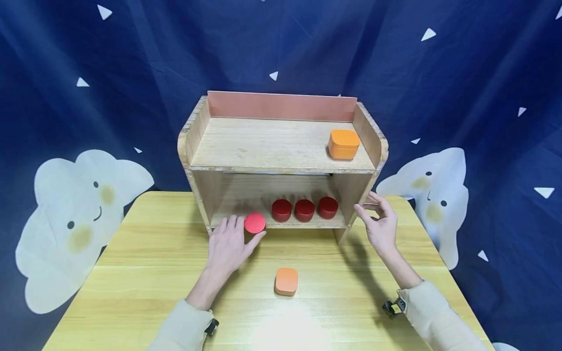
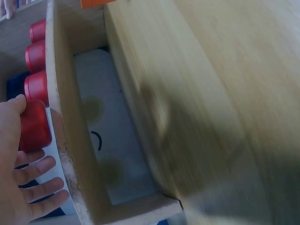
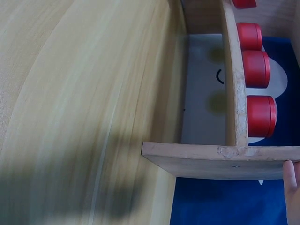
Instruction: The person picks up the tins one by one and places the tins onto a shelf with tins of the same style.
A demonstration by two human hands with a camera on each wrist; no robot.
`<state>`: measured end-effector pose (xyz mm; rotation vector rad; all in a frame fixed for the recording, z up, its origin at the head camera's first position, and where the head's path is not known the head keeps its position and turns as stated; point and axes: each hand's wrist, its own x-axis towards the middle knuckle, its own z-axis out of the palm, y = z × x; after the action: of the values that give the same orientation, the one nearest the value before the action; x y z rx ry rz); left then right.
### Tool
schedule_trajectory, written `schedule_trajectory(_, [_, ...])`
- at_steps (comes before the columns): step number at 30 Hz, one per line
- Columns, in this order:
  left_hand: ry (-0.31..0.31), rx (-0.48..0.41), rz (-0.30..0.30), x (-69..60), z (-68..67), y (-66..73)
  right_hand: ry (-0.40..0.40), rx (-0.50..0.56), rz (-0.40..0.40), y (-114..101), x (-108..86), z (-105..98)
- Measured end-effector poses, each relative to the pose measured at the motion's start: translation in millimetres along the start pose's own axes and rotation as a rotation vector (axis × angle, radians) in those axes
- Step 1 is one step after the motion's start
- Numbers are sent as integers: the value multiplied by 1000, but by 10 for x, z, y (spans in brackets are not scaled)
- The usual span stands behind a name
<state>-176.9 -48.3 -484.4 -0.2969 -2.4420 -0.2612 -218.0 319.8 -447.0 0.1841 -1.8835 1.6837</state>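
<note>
My left hand [image 1: 228,246] grips a red round tin [image 1: 255,223] between thumb and fingers at the front edge of the lower shelf. In the left wrist view the held tin [image 2: 35,126] is beside the row, the other fingers spread below it. Three more red tins, a left one [image 1: 281,210], a middle one [image 1: 304,210] and a right one [image 1: 328,207], stand in line on that shelf. My right hand [image 1: 381,225] touches the outer right side of the wooden shelf unit [image 1: 281,146]. In the right wrist view, a fingertip [image 3: 289,171] rests against the side panel [image 3: 206,159].
An orange square tin [image 1: 344,145] sits at the right of the top shelf. Another orange square tin [image 1: 287,282] stands on the wooden table [image 1: 145,273] before the unit. A dark blue curtain [image 1: 281,44] with clouds and triangles hangs behind.
</note>
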Motion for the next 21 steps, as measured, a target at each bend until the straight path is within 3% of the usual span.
schedule_trajectory(11, [67, 54, 23, 108, 100, 61, 0, 6, -2, 19, 0, -9])
schedule_trajectory(21, [77, 80, 17, 160, 180, 74, 1, -4, -3, 3, -7, -3])
